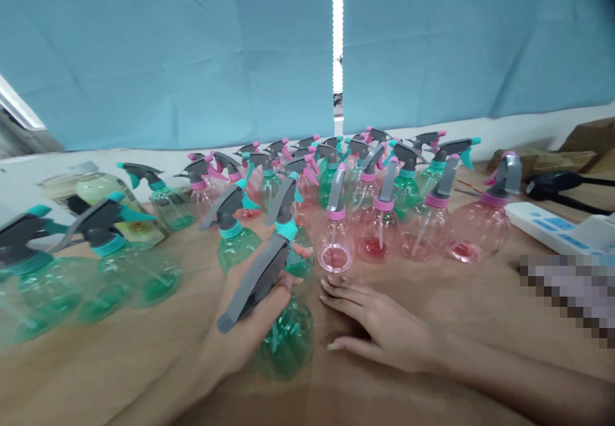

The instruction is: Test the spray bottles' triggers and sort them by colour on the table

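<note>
Around the neck and trigger of a green spray bottle (287, 339) with a grey head, my left hand (259, 307) is closed. The fingers hide the bottle's collar. To the right, my right hand (379, 323) rests palm down by the table top, fingers stretched out and thumb apart, holding nothing. Its fingertips are just in front of a pink spray bottle (335, 246). Another green spray bottle (237, 243) stands just behind my left hand. More pink bottles (377, 237) stand in a row to the right.
Several green spray bottles (156, 272) stand at the left on the brown table (192, 362). A mixed cluster of pink and green ones fills the back, before a blue curtain (192, 61). At the right are a white device (552, 227), a black cabled object (552, 186) and cardboard (586, 144).
</note>
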The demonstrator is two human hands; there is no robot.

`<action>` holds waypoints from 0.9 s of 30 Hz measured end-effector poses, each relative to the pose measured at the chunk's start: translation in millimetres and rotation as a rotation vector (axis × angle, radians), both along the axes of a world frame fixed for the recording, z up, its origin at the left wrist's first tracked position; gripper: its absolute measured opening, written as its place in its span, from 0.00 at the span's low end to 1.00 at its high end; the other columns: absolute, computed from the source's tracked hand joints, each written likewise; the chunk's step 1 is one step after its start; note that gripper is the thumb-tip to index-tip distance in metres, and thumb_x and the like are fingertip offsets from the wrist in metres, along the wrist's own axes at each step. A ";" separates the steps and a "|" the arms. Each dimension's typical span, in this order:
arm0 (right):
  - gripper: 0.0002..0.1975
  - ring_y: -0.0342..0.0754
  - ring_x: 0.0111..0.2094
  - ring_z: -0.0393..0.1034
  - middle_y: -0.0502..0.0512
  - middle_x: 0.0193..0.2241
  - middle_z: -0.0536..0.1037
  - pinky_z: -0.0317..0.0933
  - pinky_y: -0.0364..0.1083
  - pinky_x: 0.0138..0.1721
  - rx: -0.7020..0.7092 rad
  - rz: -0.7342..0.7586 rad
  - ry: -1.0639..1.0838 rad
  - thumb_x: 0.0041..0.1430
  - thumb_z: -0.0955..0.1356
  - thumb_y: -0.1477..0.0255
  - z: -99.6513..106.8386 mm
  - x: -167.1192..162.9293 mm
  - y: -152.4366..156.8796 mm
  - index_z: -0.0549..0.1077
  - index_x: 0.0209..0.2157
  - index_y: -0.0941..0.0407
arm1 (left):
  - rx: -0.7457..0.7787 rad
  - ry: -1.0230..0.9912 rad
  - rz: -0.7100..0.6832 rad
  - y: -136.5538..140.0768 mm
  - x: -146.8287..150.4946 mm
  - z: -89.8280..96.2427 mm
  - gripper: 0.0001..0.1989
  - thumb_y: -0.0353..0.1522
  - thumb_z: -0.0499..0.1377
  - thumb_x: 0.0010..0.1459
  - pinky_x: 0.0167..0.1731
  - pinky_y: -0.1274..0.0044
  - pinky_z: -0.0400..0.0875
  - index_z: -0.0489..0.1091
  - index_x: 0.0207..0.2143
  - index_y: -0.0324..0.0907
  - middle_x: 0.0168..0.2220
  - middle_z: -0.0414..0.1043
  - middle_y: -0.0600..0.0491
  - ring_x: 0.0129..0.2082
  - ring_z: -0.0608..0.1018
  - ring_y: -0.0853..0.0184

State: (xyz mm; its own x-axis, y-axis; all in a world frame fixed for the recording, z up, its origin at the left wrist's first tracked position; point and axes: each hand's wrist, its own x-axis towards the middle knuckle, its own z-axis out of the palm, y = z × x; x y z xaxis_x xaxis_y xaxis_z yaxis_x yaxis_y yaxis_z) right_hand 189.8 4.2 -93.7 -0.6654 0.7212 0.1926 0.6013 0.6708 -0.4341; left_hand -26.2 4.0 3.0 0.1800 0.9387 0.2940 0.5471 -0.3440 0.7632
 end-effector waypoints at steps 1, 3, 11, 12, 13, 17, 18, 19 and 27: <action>0.36 0.53 0.64 0.53 0.60 0.62 0.61 0.49 0.54 0.63 -0.003 -0.001 0.009 0.61 0.62 0.50 -0.1 0.1 -0.1 0.61 0.62 0.61 | -0.014 -0.031 -0.055 -0.2 0.1 0.8 0.09 0.34 0.53 0.51 0.35 0.74 0.76 0.74 0.30 0.49 0.32 0.77 0.56 0.33 0.79 0.62; 0.35 0.53 0.64 0.53 0.60 0.62 0.61 0.50 0.55 0.63 -0.010 -0.002 0.029 0.61 0.62 0.51 0.0 0.3 -0.3 0.61 0.62 0.60 | -0.018 -0.084 -0.117 0.0 0.4 1.7 0.09 0.32 0.53 0.51 0.36 0.74 0.75 0.73 0.32 0.49 0.35 0.77 0.56 0.33 0.79 0.64; 0.32 0.54 0.63 0.55 0.59 0.62 0.62 0.52 0.57 0.62 -0.034 0.005 0.069 0.62 0.63 0.54 -1.1 2.0 -0.8 0.60 0.62 0.57 | -0.030 -0.099 -0.107 1.2 -1.7 -3.6 0.14 0.32 0.54 0.50 0.27 0.73 0.73 0.71 0.40 0.49 0.26 0.73 0.56 0.24 0.74 0.63; 0.32 0.54 0.63 0.54 0.59 0.62 0.62 0.52 0.56 0.62 -0.033 0.005 0.068 0.62 0.63 0.54 -1.4 2.2 -0.8 0.60 0.62 0.57 | -0.034 -0.100 -0.107 1.7 -2.6 -5.1 0.12 0.32 0.54 0.51 0.28 0.73 0.73 0.71 0.38 0.49 0.26 0.73 0.56 0.25 0.75 0.63; 0.33 0.54 0.63 0.54 0.59 0.62 0.62 0.52 0.56 0.62 -0.033 0.004 0.057 0.62 0.62 0.53 -1.6 2.4 -0.7 0.60 0.62 0.57 | -0.036 -0.100 -0.110 2.2 -3.6 -6.6 0.10 0.31 0.53 0.51 0.30 0.73 0.73 0.71 0.36 0.49 0.26 0.73 0.56 0.27 0.76 0.63; 0.34 0.53 0.64 0.53 0.59 0.63 0.61 0.51 0.55 0.63 -0.028 0.001 0.001 0.63 0.61 0.52 -0.9 2.4 -0.5 0.61 0.62 0.60 | -0.045 -0.115 -0.151 3.5 -7.2 -11.0 0.08 0.28 0.52 0.52 0.35 0.72 0.73 0.69 0.32 0.49 0.31 0.74 0.57 0.32 0.77 0.63; 0.33 0.53 0.64 0.53 0.59 0.63 0.60 0.51 0.55 0.63 -0.026 0.001 0.000 0.63 0.61 0.52 -0.6 2.3 -0.5 0.61 0.62 0.60 | -0.047 -0.120 -0.157 3.7 -7.6 -11.7 0.09 0.28 0.52 0.52 0.35 0.72 0.73 0.69 0.33 0.49 0.31 0.74 0.57 0.32 0.77 0.62; 0.33 0.53 0.64 0.53 0.59 0.63 0.60 0.51 0.55 0.63 -0.023 0.002 0.002 0.63 0.61 0.53 -0.5 2.3 -0.5 0.61 0.62 0.60 | -0.050 -0.121 -0.156 3.9 -7.6 -12.2 0.09 0.28 0.52 0.52 0.34 0.72 0.73 0.69 0.33 0.49 0.32 0.75 0.57 0.31 0.77 0.62; 0.30 0.54 0.63 0.55 0.58 0.62 0.62 0.52 0.57 0.62 -0.021 0.006 0.068 0.63 0.63 0.56 -3.5 3.2 -0.9 0.60 0.62 0.56 | -0.013 -0.145 -0.080 2.8 -0.7 -1.6 0.13 0.30 0.53 0.45 0.31 0.72 0.73 0.72 0.33 0.48 0.33 0.76 0.54 0.29 0.77 0.61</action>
